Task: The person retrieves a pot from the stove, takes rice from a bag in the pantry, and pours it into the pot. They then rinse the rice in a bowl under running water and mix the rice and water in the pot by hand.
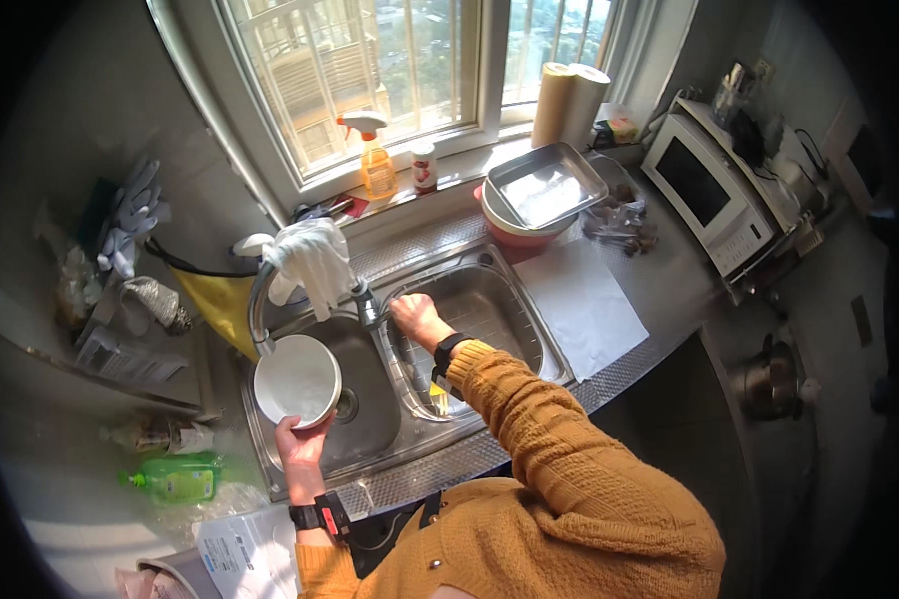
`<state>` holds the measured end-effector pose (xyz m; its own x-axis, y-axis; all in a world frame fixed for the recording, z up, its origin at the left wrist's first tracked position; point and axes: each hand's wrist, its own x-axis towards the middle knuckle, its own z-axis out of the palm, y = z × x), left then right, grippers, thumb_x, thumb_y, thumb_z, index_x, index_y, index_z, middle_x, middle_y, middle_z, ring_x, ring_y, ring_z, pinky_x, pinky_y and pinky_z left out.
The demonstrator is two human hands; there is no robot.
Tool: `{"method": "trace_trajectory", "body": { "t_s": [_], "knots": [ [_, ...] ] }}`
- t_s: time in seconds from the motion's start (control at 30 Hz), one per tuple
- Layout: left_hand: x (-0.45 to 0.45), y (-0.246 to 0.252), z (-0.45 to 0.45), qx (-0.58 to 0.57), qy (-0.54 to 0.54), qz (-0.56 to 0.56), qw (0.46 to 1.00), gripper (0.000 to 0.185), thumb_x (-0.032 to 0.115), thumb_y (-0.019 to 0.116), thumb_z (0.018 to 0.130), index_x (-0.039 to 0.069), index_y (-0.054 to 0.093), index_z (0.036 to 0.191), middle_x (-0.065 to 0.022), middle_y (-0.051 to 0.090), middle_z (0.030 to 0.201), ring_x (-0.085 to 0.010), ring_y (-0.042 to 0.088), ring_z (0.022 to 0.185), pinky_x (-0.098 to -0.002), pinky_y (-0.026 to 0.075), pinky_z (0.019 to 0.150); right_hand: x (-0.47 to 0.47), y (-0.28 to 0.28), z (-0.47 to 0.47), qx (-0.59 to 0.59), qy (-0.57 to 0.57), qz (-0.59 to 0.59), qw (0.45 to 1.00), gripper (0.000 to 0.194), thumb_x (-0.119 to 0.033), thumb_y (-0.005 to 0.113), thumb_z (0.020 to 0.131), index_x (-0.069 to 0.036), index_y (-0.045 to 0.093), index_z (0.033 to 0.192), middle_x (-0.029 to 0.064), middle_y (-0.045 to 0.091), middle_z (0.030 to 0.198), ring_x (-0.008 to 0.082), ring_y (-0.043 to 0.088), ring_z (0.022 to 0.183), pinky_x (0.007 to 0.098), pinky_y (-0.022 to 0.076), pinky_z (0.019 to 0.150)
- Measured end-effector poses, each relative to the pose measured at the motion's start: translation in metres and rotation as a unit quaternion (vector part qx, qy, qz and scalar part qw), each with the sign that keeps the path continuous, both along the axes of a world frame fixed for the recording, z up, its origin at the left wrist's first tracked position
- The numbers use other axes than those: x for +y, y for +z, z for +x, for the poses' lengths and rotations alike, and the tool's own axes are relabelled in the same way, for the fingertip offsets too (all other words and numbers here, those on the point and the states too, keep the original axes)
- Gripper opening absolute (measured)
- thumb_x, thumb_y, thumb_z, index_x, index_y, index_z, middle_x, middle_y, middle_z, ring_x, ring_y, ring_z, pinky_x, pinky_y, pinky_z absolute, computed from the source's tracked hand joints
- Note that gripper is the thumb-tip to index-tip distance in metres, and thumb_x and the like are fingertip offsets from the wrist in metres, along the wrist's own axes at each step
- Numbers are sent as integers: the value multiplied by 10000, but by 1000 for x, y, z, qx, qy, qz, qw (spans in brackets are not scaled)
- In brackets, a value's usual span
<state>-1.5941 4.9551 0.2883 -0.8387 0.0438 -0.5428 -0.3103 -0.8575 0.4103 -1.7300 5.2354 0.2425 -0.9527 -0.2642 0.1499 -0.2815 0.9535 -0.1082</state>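
My left hand (302, 442) holds a white bowl (297, 380) by its near rim, tilted over the left basin (371, 419) of a steel double sink. The chrome tap spout (258, 314) ends just above the bowl's far rim. My right hand (418, 318) is closed at the tap body (365, 303), on its lever, which the fingers mostly hide. Below my right forearm, a wire rack (524, 329) lines the right basin. A white cloth (316, 258) hangs over the tap.
A metal tray (547, 187) rests on bowls in a red basin (521, 233). A white sheet (580, 307) lies right of the sink. An orange spray bottle (378, 168) and a can (424, 168) line the sill. A microwave (700, 187) stands right; green detergent (180, 479) lies left.
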Motion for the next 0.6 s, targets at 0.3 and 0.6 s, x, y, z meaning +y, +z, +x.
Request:
{"method": "trace_trajectory", "body": {
  "t_s": [0.3, 0.6],
  "knots": [
    [23, -17, 40, 16, -106, -20, 994, 683, 111, 492, 619, 63, 331, 1282, -186, 436, 1230, -399, 437, 1118, -584, 385, 902, 46, -33, 126, 150, -18, -272, 951, 224, -119, 538, 728, -8, 539, 922, 153, 553, 774, 299, 603, 740, 392, 490, 614],
    [121, -25, 126, 16, -224, -37, 974, 707, 104, 537, 553, 64, 387, 1243, -159, 482, 1181, -378, 457, 1086, -545, 408, 877, 199, -4, 291, -50, -227, -349, 908, 173, -155, 556, 744, -42, 596, 870, 146, 595, 880, 321, 563, 890, 418, 454, 774]
  ]
}}
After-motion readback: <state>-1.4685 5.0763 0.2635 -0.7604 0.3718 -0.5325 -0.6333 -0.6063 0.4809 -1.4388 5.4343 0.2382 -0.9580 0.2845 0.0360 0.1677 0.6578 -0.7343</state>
